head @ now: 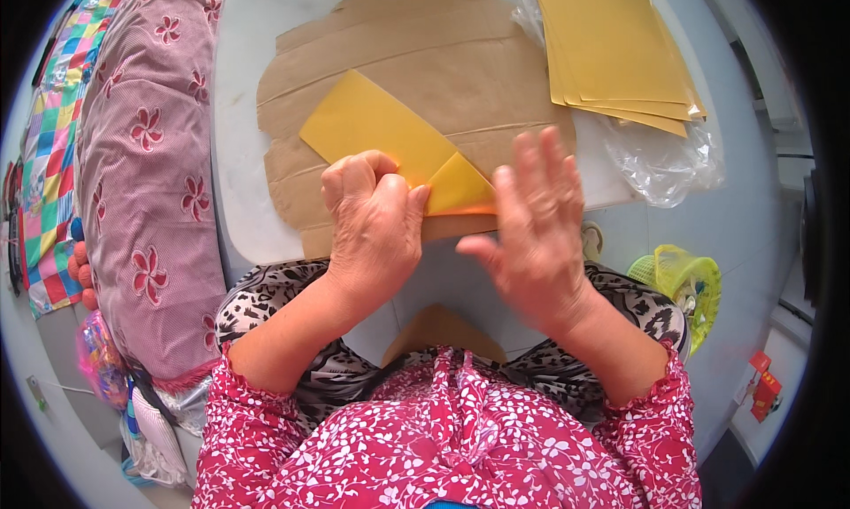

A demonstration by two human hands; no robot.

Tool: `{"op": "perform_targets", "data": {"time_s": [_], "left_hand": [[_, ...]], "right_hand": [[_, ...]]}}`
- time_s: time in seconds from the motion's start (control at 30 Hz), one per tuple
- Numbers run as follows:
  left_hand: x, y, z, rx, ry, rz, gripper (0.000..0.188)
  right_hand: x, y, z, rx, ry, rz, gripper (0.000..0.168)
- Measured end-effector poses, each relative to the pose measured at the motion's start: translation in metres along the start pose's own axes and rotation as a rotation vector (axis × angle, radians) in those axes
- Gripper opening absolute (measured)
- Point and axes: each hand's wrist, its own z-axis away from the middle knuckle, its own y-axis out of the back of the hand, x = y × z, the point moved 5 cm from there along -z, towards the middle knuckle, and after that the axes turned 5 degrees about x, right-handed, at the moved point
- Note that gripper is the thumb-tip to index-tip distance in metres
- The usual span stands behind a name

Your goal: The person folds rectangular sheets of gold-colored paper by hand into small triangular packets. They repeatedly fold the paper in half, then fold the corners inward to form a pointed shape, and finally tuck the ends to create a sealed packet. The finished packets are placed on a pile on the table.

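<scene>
A folded sheet of yellow paper (392,127) lies slanted on a flattened piece of brown cardboard (412,51). Its near right end is folded into a triangular flap. My left hand (375,210) is curled on the near edge of the paper, its thumb and bent fingers pinching it at the side of the flap. At the flap's right tip, my right hand (541,230) is slightly blurred, with fingers spread and nothing held; whether it touches the paper cannot be told.
The cardboard rests on a white table (246,197). A stack of yellow paper sheets (611,44) lies at the far right on a clear plastic bag (664,157). A yellow-green basket (704,276) stands on the floor at right. Left is a pink flowered cover (159,197).
</scene>
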Motion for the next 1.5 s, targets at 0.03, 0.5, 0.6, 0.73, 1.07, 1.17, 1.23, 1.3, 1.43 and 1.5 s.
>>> {"op": "perform_targets", "data": {"time_s": [0.03,0.5,0.6,0.73,1.07,1.17,1.23,1.3,1.43,1.5], "left_hand": [[0.000,0.001,0.000,0.000,0.001,-0.003,0.019],[0.001,0.002,-0.002,-0.008,-0.048,-0.038,0.020],[0.002,0.004,-0.002,-0.011,-0.041,-0.045,0.021],[0.003,0.005,-0.004,-0.012,-0.061,-0.063,0.021],[0.001,0.005,-0.003,0.007,-0.064,-0.060,0.021],[-0.002,0.004,-0.002,0.028,-0.063,-0.054,0.020],[-0.001,0.005,-0.003,0.029,-0.073,-0.059,0.020],[-0.002,0.005,-0.003,0.032,-0.076,-0.058,0.019],[-0.003,0.005,-0.002,0.042,-0.078,-0.055,0.019],[-0.003,0.006,-0.002,0.043,-0.080,-0.054,0.019]], "right_hand": [[-0.011,-0.002,0.003,-0.061,0.068,-0.024,0.069],[-0.038,-0.025,0.022,-0.250,0.142,-0.059,0.074],[-0.036,-0.024,0.020,-0.249,0.127,-0.064,0.069],[-0.036,-0.025,0.019,-0.236,0.118,-0.075,0.060],[-0.037,-0.027,0.020,-0.195,0.122,-0.045,0.050],[-0.039,-0.027,0.017,-0.194,0.123,-0.026,0.050],[-0.040,-0.027,0.016,-0.196,0.125,-0.020,0.050],[-0.040,-0.027,0.017,-0.197,0.121,-0.013,0.049],[-0.041,-0.028,0.017,-0.198,0.130,0.006,0.050],[-0.042,-0.029,0.018,-0.205,0.122,0.007,0.050]]}}
